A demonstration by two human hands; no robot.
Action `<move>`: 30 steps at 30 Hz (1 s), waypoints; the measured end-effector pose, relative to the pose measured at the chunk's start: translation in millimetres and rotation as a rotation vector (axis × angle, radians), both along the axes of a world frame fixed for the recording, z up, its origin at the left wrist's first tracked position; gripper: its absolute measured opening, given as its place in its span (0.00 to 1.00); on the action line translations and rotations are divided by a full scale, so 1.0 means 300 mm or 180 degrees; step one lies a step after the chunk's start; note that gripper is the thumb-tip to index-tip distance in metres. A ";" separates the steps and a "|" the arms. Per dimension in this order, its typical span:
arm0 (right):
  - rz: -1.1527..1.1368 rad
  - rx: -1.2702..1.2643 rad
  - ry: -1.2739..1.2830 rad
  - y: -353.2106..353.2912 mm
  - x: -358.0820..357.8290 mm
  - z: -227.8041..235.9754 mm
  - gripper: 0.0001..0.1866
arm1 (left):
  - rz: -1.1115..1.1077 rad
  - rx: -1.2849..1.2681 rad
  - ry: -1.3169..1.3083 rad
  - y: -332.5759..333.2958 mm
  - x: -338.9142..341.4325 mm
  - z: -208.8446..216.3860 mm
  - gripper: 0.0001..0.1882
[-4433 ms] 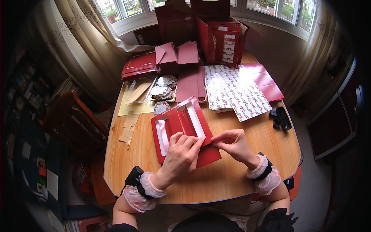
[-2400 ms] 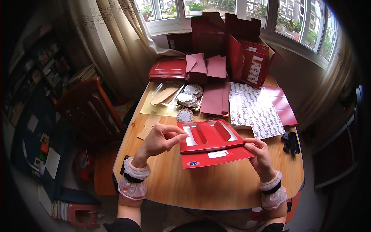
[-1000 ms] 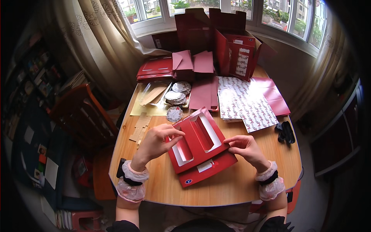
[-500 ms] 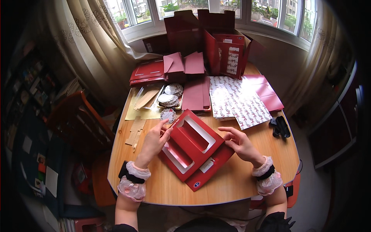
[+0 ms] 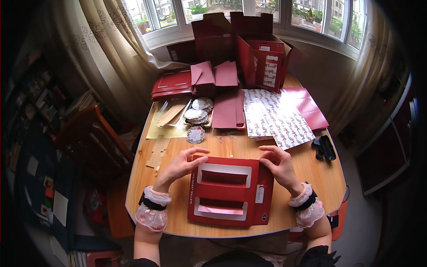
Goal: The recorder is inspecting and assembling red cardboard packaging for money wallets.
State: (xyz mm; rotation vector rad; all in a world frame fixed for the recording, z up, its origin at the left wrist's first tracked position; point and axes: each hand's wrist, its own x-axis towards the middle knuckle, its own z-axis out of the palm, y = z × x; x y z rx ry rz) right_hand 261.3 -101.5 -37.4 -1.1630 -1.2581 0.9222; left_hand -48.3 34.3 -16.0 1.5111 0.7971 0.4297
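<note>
A flat red cardboard box blank with two rectangular window cut-outs lies on the wooden table in front of me. My left hand grips its upper left corner, thumb on top. My right hand holds the upper right edge, fingers curled over the side flap. Both wrists wear black bands and frilly pink cuffs.
Behind the blank lie patterned paper sheets, pink-red flat sheets, round doilies, wood strips and a red blank stack. Open red boxes stand by the window. A black object rests at right, a wooden chair at left.
The red blank was tilted and raised between my hands; now it lies flat and square on the table. My hands have moved to its top corners.
</note>
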 end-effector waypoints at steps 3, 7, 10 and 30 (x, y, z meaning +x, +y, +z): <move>-0.0091 0.0099 0.0168 0.001 0.002 -0.005 0.17 | -0.0243 -0.0065 0.0120 -0.010 -0.003 0.042 0.18; -0.0165 0.0152 0.0430 0.004 0.001 0.004 0.17 | -0.1068 -0.0173 0.0425 -0.005 -0.041 0.042 0.21; -0.0137 0.0113 0.0409 0.005 0.005 -0.002 0.16 | -0.1621 0.0174 0.0552 -0.015 -0.046 0.028 0.29; -0.0982 0.0520 -0.0776 -0.004 0.018 0.033 0.14 | -0.1293 -0.0392 0.1303 0.080 -0.173 -0.008 0.17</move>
